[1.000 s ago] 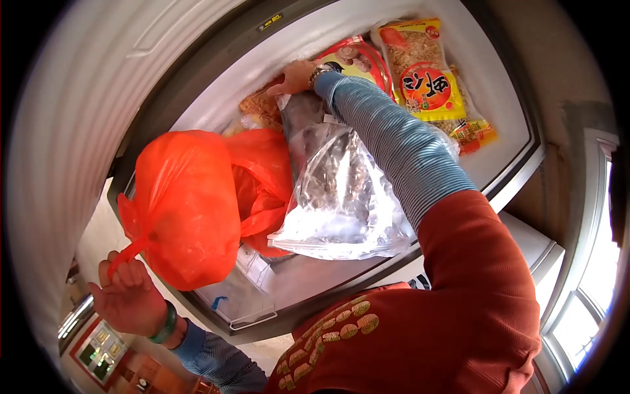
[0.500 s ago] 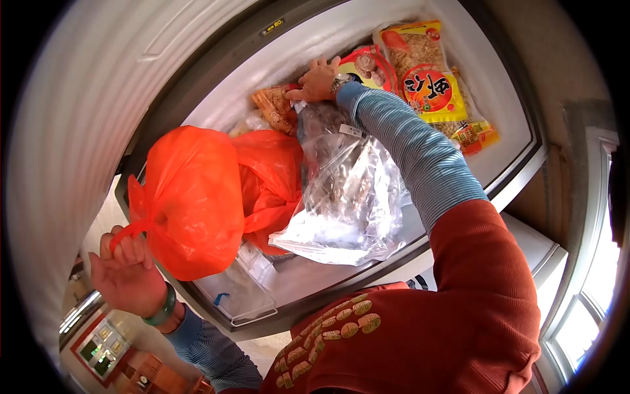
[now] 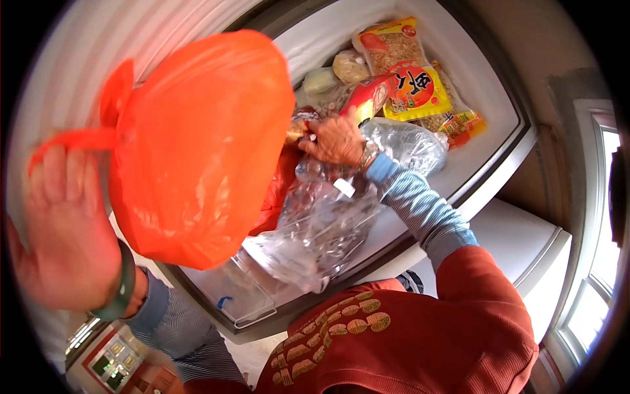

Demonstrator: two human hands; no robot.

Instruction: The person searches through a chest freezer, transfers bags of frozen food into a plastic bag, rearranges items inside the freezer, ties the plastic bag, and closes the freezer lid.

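Note:
My left hand point(image 3: 62, 236) is raised at the left, its fingers hooked through the tied handle of a bulging red plastic bag point(image 3: 203, 144). The bag hangs close to the camera and hides part of the chest freezer point(image 3: 472, 197) below. Inside the freezer, my right hand point(image 3: 338, 139) has curled fingers at the edge of a small orange-brown food packet point(image 3: 300, 125). Right above that hand lies a tilted red and yellow food packet point(image 3: 369, 95). Clear plastic bags point(image 3: 321, 223) lie crumpled under my right wrist. A second red bag point(image 3: 272, 200) shows partly behind the raised one.
Yellow dried-food packets point(image 3: 417, 88) lie at the freezer's far right end. Beside them are a round bagged item point(image 3: 350, 65) and a pale green one point(image 3: 319, 81). A wire basket point(image 3: 256, 320) sits at the near end. A window point(image 3: 594, 262) is at the right.
My left hand has lifted the red bag up and toward the camera. My right hand has moved nearer, shifting the packets and clear bags and uncovering the round and pale green items.

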